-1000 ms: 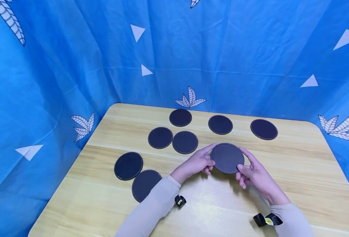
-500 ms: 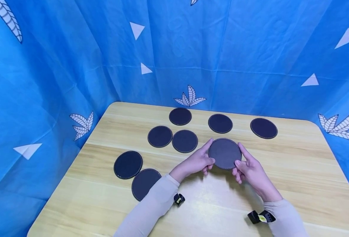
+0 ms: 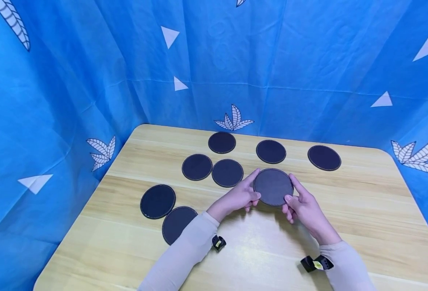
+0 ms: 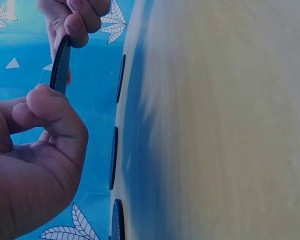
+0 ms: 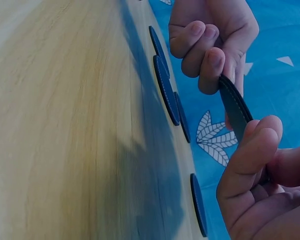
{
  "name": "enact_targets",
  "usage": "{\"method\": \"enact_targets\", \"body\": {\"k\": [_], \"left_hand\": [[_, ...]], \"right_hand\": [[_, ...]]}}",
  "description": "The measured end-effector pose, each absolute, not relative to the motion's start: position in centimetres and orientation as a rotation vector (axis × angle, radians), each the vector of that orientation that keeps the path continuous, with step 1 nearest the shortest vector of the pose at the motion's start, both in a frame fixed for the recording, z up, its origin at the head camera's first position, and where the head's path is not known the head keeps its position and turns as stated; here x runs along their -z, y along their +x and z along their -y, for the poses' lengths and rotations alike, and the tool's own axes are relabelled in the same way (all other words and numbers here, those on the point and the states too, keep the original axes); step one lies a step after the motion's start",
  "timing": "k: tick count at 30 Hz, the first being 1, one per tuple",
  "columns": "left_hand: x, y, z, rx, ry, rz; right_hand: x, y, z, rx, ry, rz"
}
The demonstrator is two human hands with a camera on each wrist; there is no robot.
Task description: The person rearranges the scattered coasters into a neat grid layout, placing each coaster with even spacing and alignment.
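Note:
Between both hands a round dark coaster (image 3: 273,187) with a stitched rim is held above the table. My left hand (image 3: 238,198) pinches its left edge, thumb on the upper face. The opposite edge is pinched by my right hand (image 3: 307,212). From the left wrist view the coaster (image 4: 61,67) shows edge-on, raised off the wood; the right wrist view shows its stitched edge (image 5: 235,105) too. Nearest the left hand lies another coaster (image 3: 227,173), touching a second one (image 3: 197,167) on its left.
Three coasters lie along the back: left (image 3: 222,142), middle (image 3: 270,151) and right (image 3: 324,158). Two more sit at the front left, one (image 3: 158,201) whole in view, the other (image 3: 179,224) partly under the left sleeve. A blue curtain (image 3: 214,52) borders the wooden table (image 3: 363,210).
Both hands have moved the held coaster slightly left and toward the back of the table. The coasters lying on the wood have stayed in place.

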State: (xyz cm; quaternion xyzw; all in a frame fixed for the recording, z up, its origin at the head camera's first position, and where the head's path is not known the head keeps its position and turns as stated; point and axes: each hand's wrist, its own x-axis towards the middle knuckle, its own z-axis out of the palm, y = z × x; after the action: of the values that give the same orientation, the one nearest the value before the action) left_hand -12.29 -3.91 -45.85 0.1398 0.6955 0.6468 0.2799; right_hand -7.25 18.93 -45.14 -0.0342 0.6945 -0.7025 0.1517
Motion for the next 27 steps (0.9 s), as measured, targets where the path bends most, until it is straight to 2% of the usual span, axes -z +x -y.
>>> {"method": "enact_targets", "body": {"k": [27], "left_hand": [[46.0,-14.1,3.5,-1.754,0.089,-1.979]], "right_hand": [[45.7,-10.1,-17.3,1.982,0.094,-2.000]]}}
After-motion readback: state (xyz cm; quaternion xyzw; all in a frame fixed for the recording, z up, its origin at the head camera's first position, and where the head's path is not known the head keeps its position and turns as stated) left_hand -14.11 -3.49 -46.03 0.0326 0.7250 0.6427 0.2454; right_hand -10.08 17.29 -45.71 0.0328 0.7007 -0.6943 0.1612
